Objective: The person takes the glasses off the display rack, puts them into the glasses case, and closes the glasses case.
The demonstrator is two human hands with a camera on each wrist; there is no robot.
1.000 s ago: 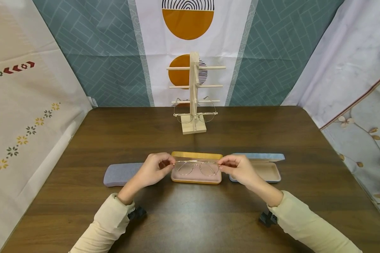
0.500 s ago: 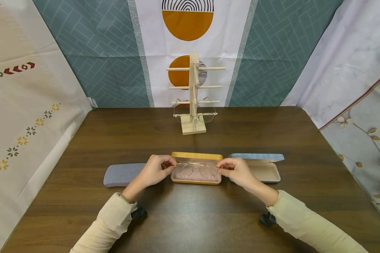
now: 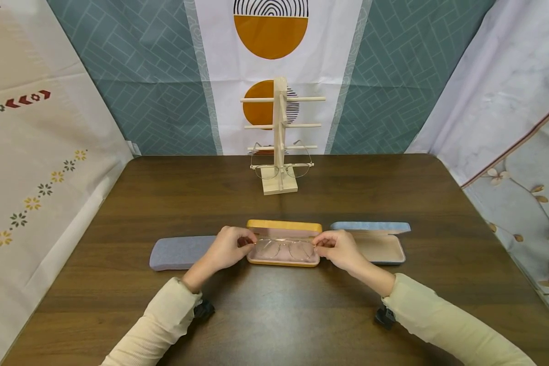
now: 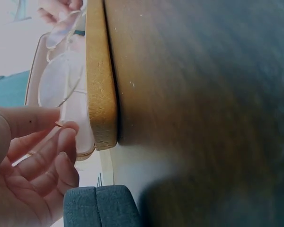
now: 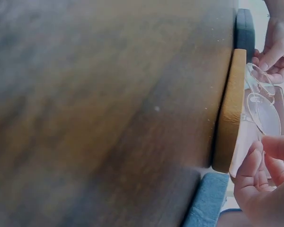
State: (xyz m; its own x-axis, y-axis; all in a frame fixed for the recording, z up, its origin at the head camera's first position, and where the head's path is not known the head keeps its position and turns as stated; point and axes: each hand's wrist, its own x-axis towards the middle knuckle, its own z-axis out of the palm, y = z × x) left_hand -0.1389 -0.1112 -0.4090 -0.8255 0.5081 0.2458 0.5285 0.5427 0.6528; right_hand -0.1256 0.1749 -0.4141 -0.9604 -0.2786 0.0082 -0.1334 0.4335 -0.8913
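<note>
Leftmost, we log a closed grey-blue glasses case (image 3: 179, 252); then the left hand (image 3: 230, 247), curled fingers pinching one end of the wire-rimmed eyeglasses (image 3: 285, 240), level over the open yellow glasses case (image 3: 283, 224); contact unclear to us. The right hand (image 3: 341, 248) likewise pinches the other end, beside an open blue glasses case (image 3: 371, 226).

Pale glare marks the table (image 3: 281, 310), while both wrist views look dim and blurred.

Metal glasses (image 5: 265, 115), leathery yellow case (image 4: 100, 90) (faintly creased)
</note>
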